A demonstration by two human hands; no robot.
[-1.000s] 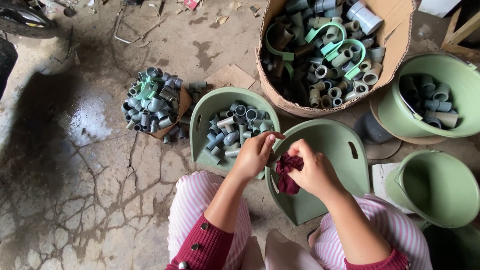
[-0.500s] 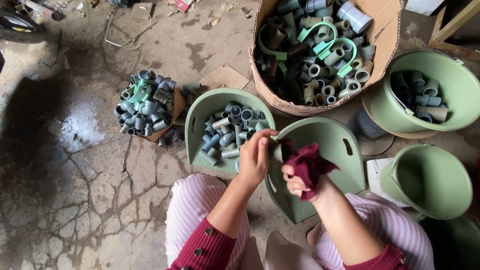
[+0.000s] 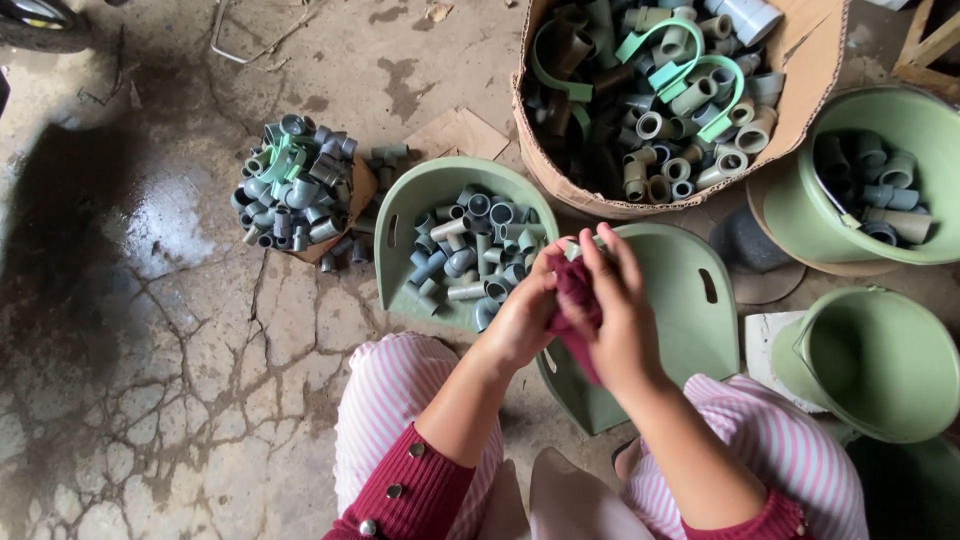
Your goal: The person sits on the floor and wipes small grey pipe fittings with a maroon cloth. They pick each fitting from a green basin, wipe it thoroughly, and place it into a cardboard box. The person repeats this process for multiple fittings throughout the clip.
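My left hand [image 3: 522,312] and my right hand [image 3: 617,318] are pressed together around a dark red cloth [image 3: 577,300], which wraps something I cannot make out. They hover between two green chair-seat shells: the left shell [image 3: 415,192] holds several grey pipe fittings [image 3: 472,255], the right shell [image 3: 690,325] has none in it. My knees in pink striped trousers sit below.
A cardboard box [image 3: 815,75] of grey and green pipe fittings stands at the top. A green bucket [image 3: 935,135] with fittings is at top right, another green bucket [image 3: 885,365] below it. A pile of fittings [image 3: 295,180] lies on cardboard on the cracked concrete floor at left.
My right hand with the red cloth has closed back against my left hand; half a second ago the cloth hung loose from the right hand, apart from the left.
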